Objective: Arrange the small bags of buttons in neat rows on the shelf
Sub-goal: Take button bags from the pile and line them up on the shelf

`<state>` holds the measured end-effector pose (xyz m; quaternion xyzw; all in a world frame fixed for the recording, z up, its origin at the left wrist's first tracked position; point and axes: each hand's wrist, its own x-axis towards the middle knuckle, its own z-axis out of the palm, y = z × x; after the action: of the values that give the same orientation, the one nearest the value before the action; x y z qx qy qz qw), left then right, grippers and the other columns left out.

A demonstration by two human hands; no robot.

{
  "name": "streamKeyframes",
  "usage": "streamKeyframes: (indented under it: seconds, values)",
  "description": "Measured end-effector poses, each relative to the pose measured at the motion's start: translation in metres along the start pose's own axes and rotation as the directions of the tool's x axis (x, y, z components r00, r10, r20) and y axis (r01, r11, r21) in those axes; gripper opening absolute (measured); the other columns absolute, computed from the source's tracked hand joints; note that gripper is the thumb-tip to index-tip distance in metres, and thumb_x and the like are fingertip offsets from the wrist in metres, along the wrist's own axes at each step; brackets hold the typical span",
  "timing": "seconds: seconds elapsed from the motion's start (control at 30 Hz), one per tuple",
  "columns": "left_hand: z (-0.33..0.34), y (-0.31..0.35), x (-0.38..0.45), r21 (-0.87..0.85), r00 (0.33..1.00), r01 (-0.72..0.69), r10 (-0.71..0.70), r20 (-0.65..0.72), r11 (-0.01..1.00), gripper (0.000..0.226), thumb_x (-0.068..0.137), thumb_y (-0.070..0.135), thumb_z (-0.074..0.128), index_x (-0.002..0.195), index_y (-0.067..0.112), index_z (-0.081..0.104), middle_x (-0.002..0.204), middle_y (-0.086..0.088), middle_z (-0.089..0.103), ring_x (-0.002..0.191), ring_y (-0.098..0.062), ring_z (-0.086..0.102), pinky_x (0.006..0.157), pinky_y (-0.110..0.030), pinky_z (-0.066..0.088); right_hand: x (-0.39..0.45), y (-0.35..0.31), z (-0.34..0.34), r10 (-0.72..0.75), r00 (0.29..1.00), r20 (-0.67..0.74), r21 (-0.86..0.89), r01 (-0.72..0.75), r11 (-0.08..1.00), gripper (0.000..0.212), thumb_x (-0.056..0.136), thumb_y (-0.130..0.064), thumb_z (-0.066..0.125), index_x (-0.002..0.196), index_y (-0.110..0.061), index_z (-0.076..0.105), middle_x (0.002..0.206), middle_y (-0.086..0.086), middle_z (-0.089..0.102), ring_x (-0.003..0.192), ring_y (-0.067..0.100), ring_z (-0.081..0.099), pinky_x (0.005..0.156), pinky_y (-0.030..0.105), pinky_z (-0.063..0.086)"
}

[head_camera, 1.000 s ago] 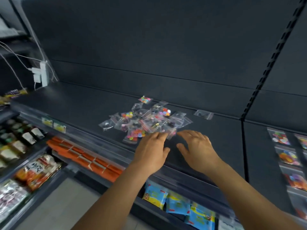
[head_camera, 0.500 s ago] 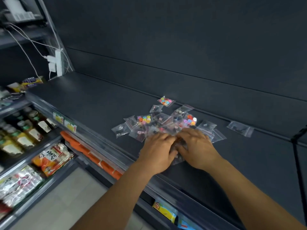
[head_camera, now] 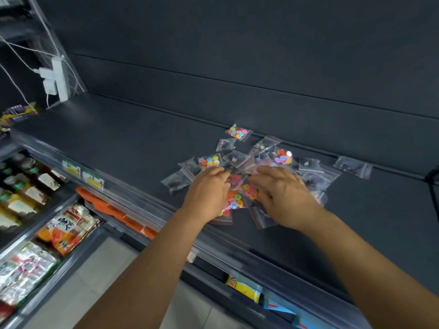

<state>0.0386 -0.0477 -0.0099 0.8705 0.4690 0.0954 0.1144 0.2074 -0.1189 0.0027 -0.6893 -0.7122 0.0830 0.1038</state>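
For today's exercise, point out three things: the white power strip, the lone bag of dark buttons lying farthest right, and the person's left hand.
white power strip (head_camera: 59,79), head view, middle of its body.
lone bag of dark buttons (head_camera: 353,166), head view, bag's centre.
left hand (head_camera: 209,189), head view, back of hand.

Bare forearms, no sleeves, bare left grip (head_camera: 209,193), bare right grip (head_camera: 288,195)

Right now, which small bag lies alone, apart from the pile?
The clear bag of dark buttons at the far right, near the back wall; it touches no other bag, while the rest overlap.
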Motion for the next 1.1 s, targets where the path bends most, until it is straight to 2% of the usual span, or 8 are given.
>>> streamKeyframes:
  seconds: [0.1, 0.27, 0.43, 0.6, 0.7, 0.8, 0.93, 1.1]
  values:
    - [-0.001, -0.016, 0.002, 0.061, 0.999, -0.014, 0.011, 0.038, 0.998, 0.043, 0.103, 0.026, 0.033, 0.143, 0.011, 0.039, 0.152, -0.005, 0.034, 0.142, -0.018, 0.026, 0.118, -0.03, 0.014, 0.001, -0.007, 0.011, 0.085, 0.996, 0.028, -0.086, -0.083, 0.993, 0.04, 0.098, -0.043, 0.035, 0.135, -0.03, 0.047, 0.147, -0.007, 0.036, 0.137, 0.019, 0.026, 0.114, 0.041, 0.016]
    - [-0.004, -0.035, -0.001, 0.062, 1.0, -0.004, 0.004, 0.013, 0.998, 0.049, 0.102, 0.032, 0.035, 0.147, 0.014, 0.032, 0.153, -0.001, 0.03, 0.144, -0.019, 0.017, 0.119, -0.035, 0.015, 0.005, -0.011, 0.014, 0.273, 0.962, -0.026, -0.206, -0.273, 0.94, 0.037, 0.095, -0.041, 0.04, 0.123, -0.024, 0.055, 0.133, -0.002, 0.049, 0.127, 0.023, 0.037, 0.109, 0.041, 0.026]
    - [-0.009, -0.021, -0.015, 0.051, 0.989, -0.143, 0.145, -0.033, 0.988, 0.052, 0.092, 0.051, 0.048, 0.135, 0.022, 0.051, 0.128, 0.002, 0.047, 0.122, -0.019, 0.032, 0.104, -0.03, 0.028, 0.012, -0.028, 0.017, 0.252, 0.967, -0.04, -0.145, -0.255, 0.956, 0.042, 0.097, -0.041, 0.039, 0.135, -0.025, 0.045, 0.138, -0.001, 0.046, 0.131, 0.024, 0.034, 0.11, 0.042, 0.023]
    - [-0.004, -0.019, -0.019, 0.076, 0.998, -0.065, 0.066, -0.008, 0.995, 0.051, 0.087, 0.052, 0.057, 0.127, 0.022, 0.055, 0.121, -0.002, 0.057, 0.118, -0.023, 0.041, 0.099, -0.034, 0.032, 0.017, -0.033, 0.021, 0.359, 0.933, -0.015, -0.089, -0.358, 0.929, 0.045, 0.094, -0.035, 0.049, 0.137, -0.022, 0.043, 0.132, 0.006, 0.051, 0.124, 0.028, 0.04, 0.104, 0.039, 0.033]
    - [-0.005, -0.019, -0.019, -0.022, 0.998, -0.046, 0.045, -0.042, 0.999, 0.04, 0.083, 0.047, 0.066, 0.112, 0.02, 0.064, 0.105, 0.0, 0.065, 0.104, -0.02, 0.051, 0.09, -0.032, 0.036, 0.02, -0.033, 0.022, 0.409, 0.912, -0.03, -0.018, -0.41, 0.912, 0.03, 0.089, -0.03, 0.054, 0.116, -0.017, 0.058, 0.108, 0.009, 0.062, 0.106, 0.029, 0.052, 0.087, 0.034, 0.043]
    - [-0.005, -0.022, -0.021, -0.179, 0.998, -0.02, 0.009, -0.057, 0.984, 0.03, 0.08, 0.041, 0.071, 0.101, 0.019, 0.066, 0.093, 0.003, 0.065, 0.094, -0.018, 0.054, 0.081, -0.032, 0.042, 0.019, -0.033, 0.022, 0.42, 0.907, -0.042, 0.083, -0.416, 0.906, 0.021, 0.086, -0.026, 0.057, 0.105, -0.02, 0.065, 0.1, 0.008, 0.065, 0.096, 0.028, 0.057, 0.08, 0.033, 0.049]
    - [-0.009, -0.028, -0.024, -0.371, 0.999, -0.013, -0.005, -0.047, 0.929, 0.013, 0.084, 0.03, 0.07, 0.085, 0.023, 0.058, 0.072, 0.014, 0.054, 0.07, -0.011, 0.054, 0.059, -0.024, 0.04, 0.014, -0.033, 0.024, 0.397, 0.909, -0.128, 0.179, -0.373, 0.91, 0.013, 0.084, -0.021, 0.06, 0.095, -0.014, 0.064, 0.095, 0.007, 0.058, 0.096, 0.028, 0.053, 0.08, 0.031, 0.043]
    - [-0.023, -0.026, -0.021, -0.542, 0.997, -0.033, -0.009, -0.074, 0.84, 0.013, 0.086, 0.029, 0.068, 0.084, 0.024, 0.056, 0.07, 0.015, 0.057, 0.06, 0.0, 0.051, 0.053, -0.015, 0.036, 0.005, -0.044, 0.013, 0.452, 0.858, -0.246, 0.368, -0.349, 0.862, 0.014, 0.087, -0.022, 0.059, 0.088, -0.014, 0.048, 0.081, 0.001, 0.055, 0.075, 0.024, 0.052, 0.057, 0.027, 0.032]
